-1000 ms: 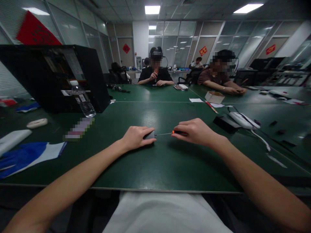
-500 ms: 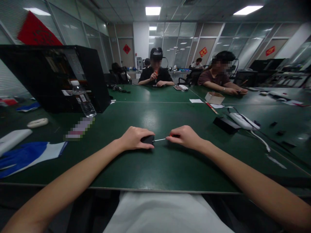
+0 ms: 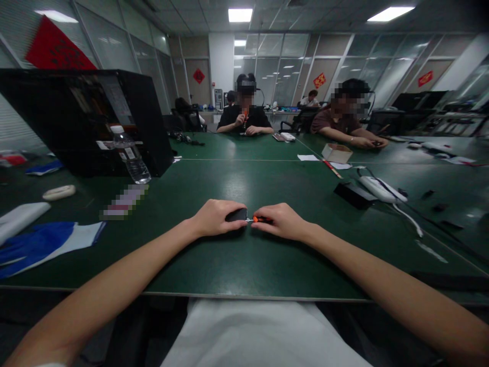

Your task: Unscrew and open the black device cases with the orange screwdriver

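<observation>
My left hand (image 3: pixel 217 218) is closed around a small dark box-like piece (image 3: pixel 237 215), thumb and fingers on opposite sides of it. What the piece is I cannot make out. Opposite it, my right hand (image 3: pixel 281 221) grips a screwdriver (image 3: pixel 261 219) with an orange and black handle. Only a short length of its thin metal shaft shows, pointing left at the near end of the dark piece. Whether the tip is inside the piece or just against it I cannot tell. Both hands are low over the green table (image 3: pixel 229 270).
A black computer case (image 3: pixel 148 122) and a plastic bottle (image 3: pixel 134 162) stand left, with a blue-and-white glove (image 3: pixel 49 244) nearer me. On the right lie a black block (image 3: pixel 353 195), a white power strip (image 3: pixel 382 189) with cable, and a small open box (image 3: pixel 336 153). Two people sit across the table.
My right hand has moved left with the screwdriver, so less of its shaft shows and more of its handle. The dark piece in my left hand has shifted slightly right.
</observation>
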Motion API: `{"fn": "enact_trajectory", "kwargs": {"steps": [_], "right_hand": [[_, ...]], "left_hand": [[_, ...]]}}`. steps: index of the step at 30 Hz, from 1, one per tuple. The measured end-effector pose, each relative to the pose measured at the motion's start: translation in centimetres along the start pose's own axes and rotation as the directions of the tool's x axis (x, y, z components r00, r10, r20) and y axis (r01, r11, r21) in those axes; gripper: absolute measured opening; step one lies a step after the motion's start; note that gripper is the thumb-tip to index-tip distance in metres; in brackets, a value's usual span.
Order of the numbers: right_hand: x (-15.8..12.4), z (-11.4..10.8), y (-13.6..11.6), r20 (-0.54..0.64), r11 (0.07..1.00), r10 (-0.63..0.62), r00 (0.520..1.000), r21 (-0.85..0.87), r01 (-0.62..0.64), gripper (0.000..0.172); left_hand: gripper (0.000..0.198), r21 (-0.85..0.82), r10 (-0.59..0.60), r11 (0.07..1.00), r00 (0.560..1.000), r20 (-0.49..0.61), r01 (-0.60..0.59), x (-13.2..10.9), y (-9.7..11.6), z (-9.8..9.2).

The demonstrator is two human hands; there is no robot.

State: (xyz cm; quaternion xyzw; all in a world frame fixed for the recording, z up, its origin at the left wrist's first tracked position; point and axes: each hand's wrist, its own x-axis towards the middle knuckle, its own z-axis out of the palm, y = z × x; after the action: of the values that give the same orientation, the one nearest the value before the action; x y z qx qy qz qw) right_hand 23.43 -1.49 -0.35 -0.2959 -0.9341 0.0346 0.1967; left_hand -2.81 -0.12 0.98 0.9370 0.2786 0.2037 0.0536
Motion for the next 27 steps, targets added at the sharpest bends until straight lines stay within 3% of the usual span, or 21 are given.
{"fn": "enact_trajectory", "kwargs": {"steps": [7,12,15,21,27], "right_hand": [[-0.3,-1.2,1.0,-0.082,0.937,-0.024,0.996,-0.350,-0.006,0.039],[-0.1,-1.4,0.2,-0.074,0.872,-0.105,0.992,-0.487,0.056,0.035],[0.1,-0.7,-0.4,-0.050,0.884,-0.099,0.994,-0.463,0.065,0.034],[-0.1,0.6,0.1,-0.028,0.988,-0.037,0.999,-0.149,0.033,0.038],[-0.2,0.0,0.5,-0.032,0.944,-0.025,0.999,-0.330,0.013,0.035]], "left_hand": [[0.044,-0.060,-0.053,0.997,0.999,-0.002,0.053,-0.2,-1.1,0.2],[0.042,-0.146,-0.038,0.989,0.999,-0.021,0.035,-0.2,-1.0,0.6],[0.044,-0.197,0.004,0.980,0.999,-0.046,-0.013,-0.2,-0.7,1.0],[0.045,-0.274,0.063,0.958,0.993,-0.096,-0.087,-0.3,-1.0,1.2],[0.046,-0.302,0.007,0.953,0.996,-0.084,-0.032,-0.1,-1.1,1.1]]}}
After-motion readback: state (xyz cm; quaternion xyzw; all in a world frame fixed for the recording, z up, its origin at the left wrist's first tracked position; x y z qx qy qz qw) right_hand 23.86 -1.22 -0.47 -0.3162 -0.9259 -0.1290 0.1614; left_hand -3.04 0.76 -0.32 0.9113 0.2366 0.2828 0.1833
